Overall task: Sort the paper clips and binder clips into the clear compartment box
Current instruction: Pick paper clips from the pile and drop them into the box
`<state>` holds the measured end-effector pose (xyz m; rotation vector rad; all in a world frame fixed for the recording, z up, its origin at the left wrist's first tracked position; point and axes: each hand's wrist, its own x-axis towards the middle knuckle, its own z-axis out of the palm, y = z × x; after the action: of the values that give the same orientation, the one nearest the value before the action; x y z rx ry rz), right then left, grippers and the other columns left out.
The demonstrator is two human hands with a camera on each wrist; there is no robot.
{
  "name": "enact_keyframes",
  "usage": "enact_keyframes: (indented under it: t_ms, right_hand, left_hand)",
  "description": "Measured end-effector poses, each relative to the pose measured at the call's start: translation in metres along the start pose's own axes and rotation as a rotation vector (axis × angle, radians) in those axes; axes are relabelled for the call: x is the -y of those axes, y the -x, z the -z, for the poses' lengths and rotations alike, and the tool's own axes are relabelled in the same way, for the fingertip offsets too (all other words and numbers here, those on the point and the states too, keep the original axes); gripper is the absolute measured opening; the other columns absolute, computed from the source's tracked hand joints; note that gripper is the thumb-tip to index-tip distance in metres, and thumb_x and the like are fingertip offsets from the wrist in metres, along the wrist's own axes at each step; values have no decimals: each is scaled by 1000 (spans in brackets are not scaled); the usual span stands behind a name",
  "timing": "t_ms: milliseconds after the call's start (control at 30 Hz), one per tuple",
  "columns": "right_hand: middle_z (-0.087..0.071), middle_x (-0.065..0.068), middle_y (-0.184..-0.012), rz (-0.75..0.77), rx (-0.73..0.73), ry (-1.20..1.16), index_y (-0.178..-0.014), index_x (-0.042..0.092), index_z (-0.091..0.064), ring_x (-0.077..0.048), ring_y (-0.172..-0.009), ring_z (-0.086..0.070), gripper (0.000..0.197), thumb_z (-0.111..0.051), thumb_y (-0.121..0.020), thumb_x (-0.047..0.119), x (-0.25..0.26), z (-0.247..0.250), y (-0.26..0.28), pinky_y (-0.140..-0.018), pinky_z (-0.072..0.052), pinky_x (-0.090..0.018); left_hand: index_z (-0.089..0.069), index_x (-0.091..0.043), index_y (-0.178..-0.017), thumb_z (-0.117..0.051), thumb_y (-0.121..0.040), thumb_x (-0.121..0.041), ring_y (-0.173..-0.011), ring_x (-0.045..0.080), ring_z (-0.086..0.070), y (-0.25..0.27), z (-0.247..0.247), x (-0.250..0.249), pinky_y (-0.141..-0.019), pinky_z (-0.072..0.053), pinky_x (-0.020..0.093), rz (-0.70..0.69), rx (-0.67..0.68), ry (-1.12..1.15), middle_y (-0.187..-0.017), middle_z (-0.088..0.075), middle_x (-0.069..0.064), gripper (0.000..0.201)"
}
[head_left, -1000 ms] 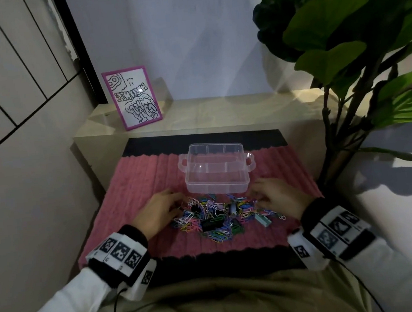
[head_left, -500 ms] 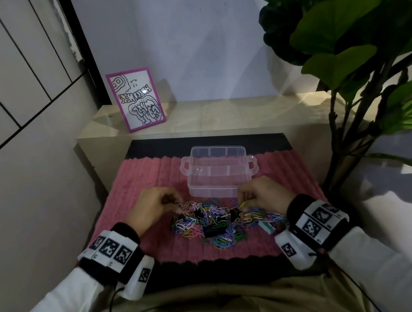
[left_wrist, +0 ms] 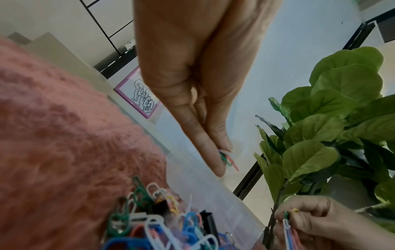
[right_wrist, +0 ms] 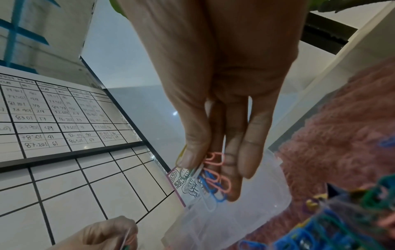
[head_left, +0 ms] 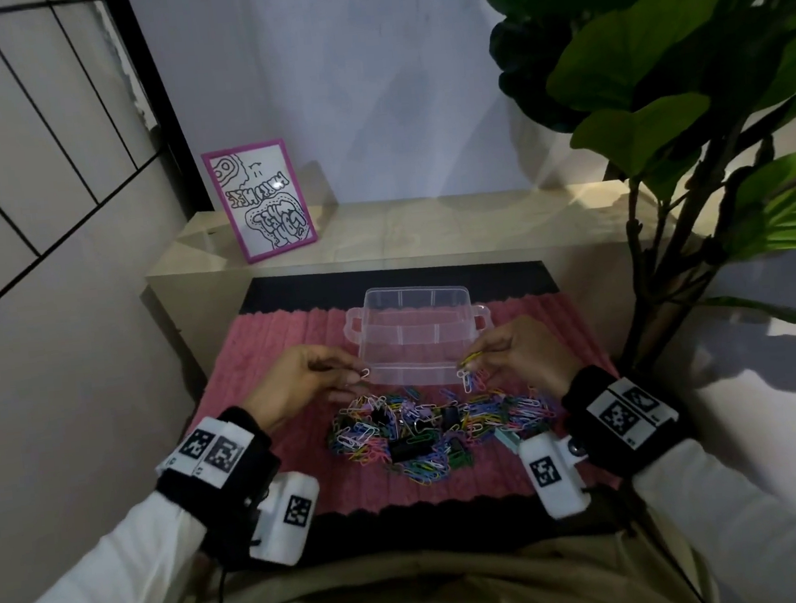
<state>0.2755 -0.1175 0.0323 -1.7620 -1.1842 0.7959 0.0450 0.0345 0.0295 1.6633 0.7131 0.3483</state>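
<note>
Clips hang lengthwise, pointing down, from our right hand (head_left: 518, 357), pinched as a small bunch (right_wrist: 210, 179) at the near right corner of the clear compartment box (head_left: 414, 338). Our left hand (head_left: 306, 383) pinches a few clips (left_wrist: 227, 159) at the near left corner, above the pile (head_left: 428, 429).

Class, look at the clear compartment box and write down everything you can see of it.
The clear compartment box looks like see-through, colourless plastic, rectangular with rounded corners and a small handle loop on each short side. Thin dividers split it into several compartments, which appear empty. It has no lid on and sits flat on the pink ribbed mat, just behind the clip pile. Neither hand clearly touches it.
</note>
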Motion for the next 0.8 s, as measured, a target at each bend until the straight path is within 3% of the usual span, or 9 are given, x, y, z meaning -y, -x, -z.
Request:
enact_keyframes:
  t_ms: [100, 167, 267, 400, 500, 567, 667, 733, 800]
  right_hand:
    - [-75, -6, -80, 69, 3, 112, -81, 6, -76, -12, -77, -70, 7, -70, -77, 8, -1, -1, 4, -76, -51, -13]
    - [-75, -7, -77, 66, -1, 121, -81, 5, -75, -10, -69, -69, 7, -69, -77, 6, -2, -2, 7, -69, -51, -9]
    - [-69, 6, -56, 17, 21, 55, -80, 2, -73, -6, -53, -64, 8, -65, -80, 0, -4, -2, 12, -55, -54, -16]
    - [-68, 6, -50, -16, -13, 5, -82, 0, -72, -6, -47, -63, 11, -63, -80, -5, -3, 11, 16, -50, -54, -19]
    - [-65, 10, -46, 18, -48, 40, -88, -4, -70, 2, -44, -59, 11, -64, -79, -5, 6, 22, 11, -48, -50, -11]
    - [-65, 10, -55, 69, -44, 141, -88, -2, -71, 7, -46, -58, 11, -62, -82, -4, 16, 23, 1, -51, -47, -8]
    - [-68, -9, -71, 52, -19, 166, -94, -5, -68, -6, -60, -66, 16, -55, -86, -5, 26, 16, -19, -64, -55, -20]
    - [-70, -17, -90, 24, 4, 240, -104, -4, -65, -23, -80, -69, 22, -51, -87, -6, 32, 5, -29, -78, -57, -31]
    - [-68, -17, -104, 21, 18, 348, -113, 0, -61, -26, -94, -66, 32, -45, -87, -8, 33, -7, -31, -86, -54, -30]
  left_hand:
    - [-64, -6, -85, -54, -81, 12, -64, 8, -70, -5, 1, -5, -56, -55, 16, -6, 21, -19, -66, -73, -3, 21]
    - [-65, -8, -87, -57, -81, 7, -63, 6, -69, -13, 0, -14, -54, -54, 16, -33, 25, -92, -66, -73, -5, 18]
    - [-69, -6, -93, -65, -79, -2, -61, -1, -64, -32, -4, -32, -56, -51, 11, -126, 12, -343, -77, -72, -3, 15]
    - [-68, -1, -99, -65, -79, 1, -71, 13, -64, -59, -11, -42, -59, -52, 9, -106, 63, -555, -93, -70, 14, 20]
    - [-67, -5, -101, -66, -79, -1, -80, 16, -66, -64, -13, -41, -72, -54, 19, -73, 171, -690, -101, -71, 13, 23]
    - [-67, -8, -104, -64, -80, -1, -91, 18, -66, -58, -13, -37, -82, -52, 24, -100, 125, -753, -105, -71, 10, 25]
    - [-66, -6, -104, -56, -83, 5, -89, 12, -62, -41, -14, -30, -72, -44, 4, -241, -34, -776, -108, -69, 11, 26]
    - [-64, -7, -110, -54, -85, 3, -93, 14, -63, -28, -15, -25, -74, -40, 5, -280, -14, -861, -113, -67, 8, 28]
    - [-61, -12, -116, -52, -86, 0, -100, 16, -63, -18, -15, -18, -81, -39, 14, -258, 71, -974, -117, -65, 4, 34]
